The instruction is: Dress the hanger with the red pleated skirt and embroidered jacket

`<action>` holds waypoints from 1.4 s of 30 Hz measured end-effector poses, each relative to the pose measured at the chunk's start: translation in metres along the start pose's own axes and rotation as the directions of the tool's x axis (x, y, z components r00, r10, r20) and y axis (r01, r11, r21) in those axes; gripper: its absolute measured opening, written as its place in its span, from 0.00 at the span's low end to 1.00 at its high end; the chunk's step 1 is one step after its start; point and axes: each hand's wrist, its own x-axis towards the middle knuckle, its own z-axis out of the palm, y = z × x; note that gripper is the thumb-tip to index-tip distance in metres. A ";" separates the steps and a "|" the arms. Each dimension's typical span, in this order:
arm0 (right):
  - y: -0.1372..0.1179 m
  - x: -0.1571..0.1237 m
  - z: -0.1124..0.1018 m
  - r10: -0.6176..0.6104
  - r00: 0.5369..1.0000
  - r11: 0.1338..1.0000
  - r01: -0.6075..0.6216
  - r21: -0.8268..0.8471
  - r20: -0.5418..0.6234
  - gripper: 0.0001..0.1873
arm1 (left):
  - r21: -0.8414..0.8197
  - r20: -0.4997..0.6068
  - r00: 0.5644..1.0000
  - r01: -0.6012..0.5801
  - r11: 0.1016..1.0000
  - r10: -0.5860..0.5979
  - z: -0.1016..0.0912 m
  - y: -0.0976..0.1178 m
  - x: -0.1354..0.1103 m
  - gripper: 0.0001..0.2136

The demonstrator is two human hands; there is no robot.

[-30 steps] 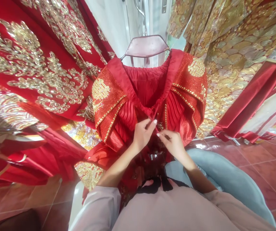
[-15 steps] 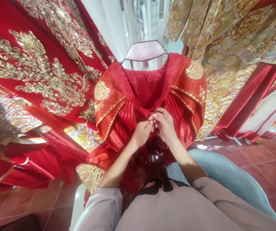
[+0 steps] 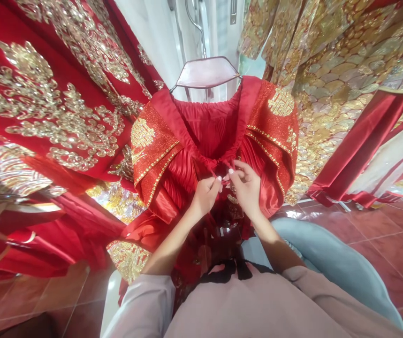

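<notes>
A red pleated garment [image 3: 218,126] with gold-trimmed glitter panels hangs on a pale hanger [image 3: 206,72] straight ahead. My left hand [image 3: 204,195] and my right hand [image 3: 247,185] meet at the bottom of its V neckline. Both pinch the red fastening [image 3: 222,166] where the two front edges join, fingertips nearly touching. The left glitter panel [image 3: 152,150] and the right glitter panel [image 3: 275,126] fold outward on either side of my hands.
Red robes with heavy gold embroidery [image 3: 46,117] hang close on the left. Gold scale-patterned robes [image 3: 338,70] hang on the right. A pale blue seat [image 3: 328,263] sits by my right forearm. Red floor tiles [image 3: 391,234] show at the lower right.
My right hand rose from below the neckline to meet the left at the fastening, and both now sit slightly lower and apart again than half a second ago.
</notes>
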 end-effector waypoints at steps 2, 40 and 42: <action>0.003 -0.001 -0.001 -0.052 0.998 0.993 0.049 -0.112 -0.028 0.14 | 0.004 -0.005 1.000 0.006 1.000 -0.006 0.002 -0.001 0.000 0.19; -0.029 0.018 -0.019 -0.246 0.964 0.935 0.262 -0.239 0.098 0.12 | 0.125 -0.050 0.998 -0.033 0.992 0.039 -0.005 0.013 -0.006 0.21; -0.036 0.027 -0.018 -0.227 0.971 0.972 0.231 -0.041 0.078 0.16 | 0.145 -0.073 0.994 -0.068 0.987 0.079 -0.012 0.027 -0.004 0.20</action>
